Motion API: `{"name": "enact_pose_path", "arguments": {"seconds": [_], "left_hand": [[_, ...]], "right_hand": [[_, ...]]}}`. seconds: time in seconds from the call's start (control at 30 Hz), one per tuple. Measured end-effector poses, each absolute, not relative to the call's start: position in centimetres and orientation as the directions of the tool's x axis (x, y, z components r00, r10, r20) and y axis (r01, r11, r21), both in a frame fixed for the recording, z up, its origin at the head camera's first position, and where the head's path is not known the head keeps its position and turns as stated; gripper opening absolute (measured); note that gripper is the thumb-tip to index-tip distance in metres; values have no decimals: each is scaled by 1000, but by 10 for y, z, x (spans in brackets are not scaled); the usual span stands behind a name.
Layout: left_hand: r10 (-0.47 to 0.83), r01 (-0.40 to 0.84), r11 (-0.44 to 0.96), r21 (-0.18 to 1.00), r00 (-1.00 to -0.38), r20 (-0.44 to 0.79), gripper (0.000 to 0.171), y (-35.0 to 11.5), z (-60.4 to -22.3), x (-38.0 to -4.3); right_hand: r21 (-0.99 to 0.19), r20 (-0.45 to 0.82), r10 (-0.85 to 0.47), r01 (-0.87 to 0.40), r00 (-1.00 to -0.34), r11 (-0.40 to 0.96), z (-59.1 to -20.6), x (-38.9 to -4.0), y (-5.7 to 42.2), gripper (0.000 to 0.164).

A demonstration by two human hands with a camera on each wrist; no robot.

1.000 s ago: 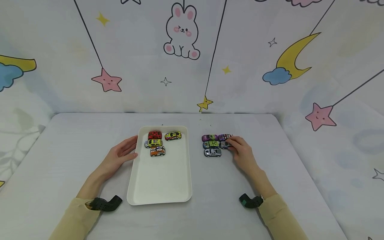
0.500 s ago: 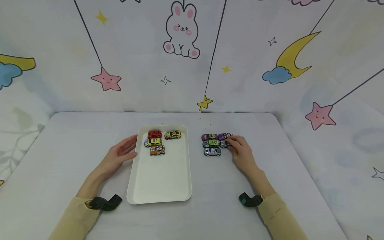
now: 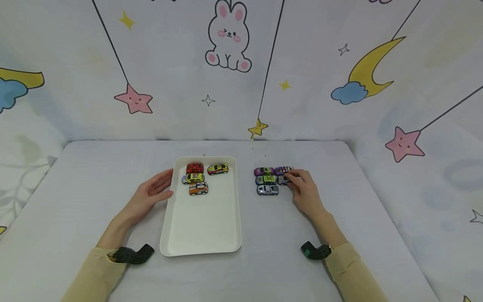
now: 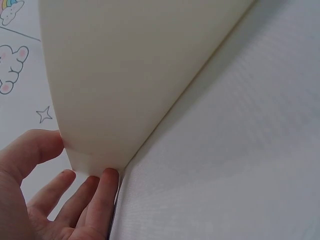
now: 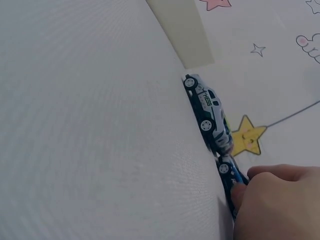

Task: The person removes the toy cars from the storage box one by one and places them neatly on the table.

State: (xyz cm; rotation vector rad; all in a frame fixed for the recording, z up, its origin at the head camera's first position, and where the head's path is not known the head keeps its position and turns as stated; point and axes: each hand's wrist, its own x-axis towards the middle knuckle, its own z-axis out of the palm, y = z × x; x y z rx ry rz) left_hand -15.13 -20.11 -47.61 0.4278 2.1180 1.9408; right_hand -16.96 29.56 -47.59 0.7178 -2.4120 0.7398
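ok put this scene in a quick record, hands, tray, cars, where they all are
left hand: touches left side of white tray
right hand: pinches partly covered car
in tray: red car, orange car, two yellow cars
right of tray: five cars including the pinched one, grouped on white table
nearest person in that group: silver car
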Motion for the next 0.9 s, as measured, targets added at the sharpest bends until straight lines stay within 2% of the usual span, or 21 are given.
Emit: {"name": "enact_pose_path", "arguments": {"seconds": [0.53, 0.67, 0.9], "left_hand": [[372, 55, 77, 995, -928, 23, 67, -201, -471, -150], [366, 39, 79, 996, -931, 8, 67, -202, -470, -150], [359, 16, 73, 997, -933, -11, 66, -199, -468, -149]], "right_hand": [[-357, 632, -283, -595, -721, 720, -470, -167, 290, 34], [-316, 660, -305, -622, -687, 716, -463, -163, 278, 31], [-229, 679, -427, -724, -598, 651, -447, -157, 248, 27]]}}
